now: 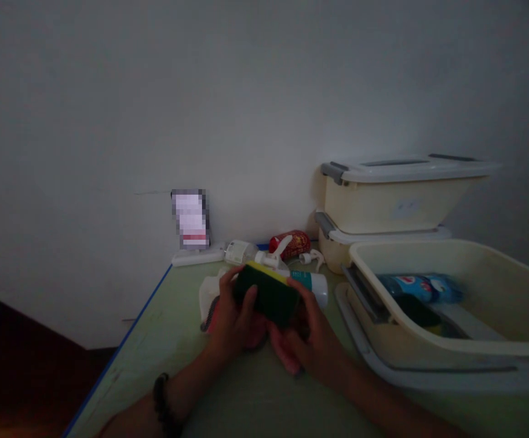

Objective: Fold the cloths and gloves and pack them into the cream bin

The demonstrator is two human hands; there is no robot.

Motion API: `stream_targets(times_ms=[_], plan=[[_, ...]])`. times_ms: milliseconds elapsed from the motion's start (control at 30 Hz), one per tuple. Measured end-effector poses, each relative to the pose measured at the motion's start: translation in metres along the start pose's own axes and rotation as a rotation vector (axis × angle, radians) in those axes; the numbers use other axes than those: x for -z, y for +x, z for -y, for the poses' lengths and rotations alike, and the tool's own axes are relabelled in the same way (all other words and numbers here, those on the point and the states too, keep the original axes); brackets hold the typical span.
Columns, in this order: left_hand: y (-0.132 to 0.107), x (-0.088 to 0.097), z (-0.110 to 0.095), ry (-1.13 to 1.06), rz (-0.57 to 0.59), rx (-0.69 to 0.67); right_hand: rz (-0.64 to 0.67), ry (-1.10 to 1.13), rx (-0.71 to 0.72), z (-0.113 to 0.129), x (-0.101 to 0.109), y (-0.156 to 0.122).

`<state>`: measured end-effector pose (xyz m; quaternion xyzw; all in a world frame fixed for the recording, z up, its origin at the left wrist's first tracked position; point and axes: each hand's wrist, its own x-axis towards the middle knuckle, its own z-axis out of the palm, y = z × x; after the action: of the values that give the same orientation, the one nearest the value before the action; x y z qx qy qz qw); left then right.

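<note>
A dark green and yellow scrub sponge (267, 292) is held up over the table between both hands. My left hand (232, 319) wraps its fingers round the sponge's left end. My right hand (307, 334) grips the right end from below, thumb on top. Behind the sponge lie a teal and white bottle (314, 285), a clear spray bottle (246, 250) with a white trigger, and a red packet (294, 242). A white cloth (208, 295) lies just left of my left hand.
An open cream bin (451, 350) at the right holds a blue packet (417, 286) and a dark item. Two lidded cream bins (396, 201) are stacked behind it. The pale green table (177, 359) has a blue edge at left; a white wall stands behind.
</note>
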<state>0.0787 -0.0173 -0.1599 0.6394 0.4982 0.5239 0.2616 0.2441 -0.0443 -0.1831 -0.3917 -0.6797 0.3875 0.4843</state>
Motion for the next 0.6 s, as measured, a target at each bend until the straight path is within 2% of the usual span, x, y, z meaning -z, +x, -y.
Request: stream_targets(times_ms=[100,267,400,600], plan=[[0.001,0.002,0.003,-0.052,0.07,0.018,0.026,0.029,-0.034,0.002,-0.002,-0.001],[-0.002,0.005,0.01,-0.118,0.251,-0.168,0.019,-0.006,-0.027,0.006,-0.002,-0.003],[-0.003,0.004,0.012,-0.03,0.267,-0.236,0.028,0.002,-0.035,0.007,0.001,-0.006],[-0.001,0.001,0.006,0.123,0.204,-0.345,0.036,0.064,0.036,0.003,0.009,-0.004]])
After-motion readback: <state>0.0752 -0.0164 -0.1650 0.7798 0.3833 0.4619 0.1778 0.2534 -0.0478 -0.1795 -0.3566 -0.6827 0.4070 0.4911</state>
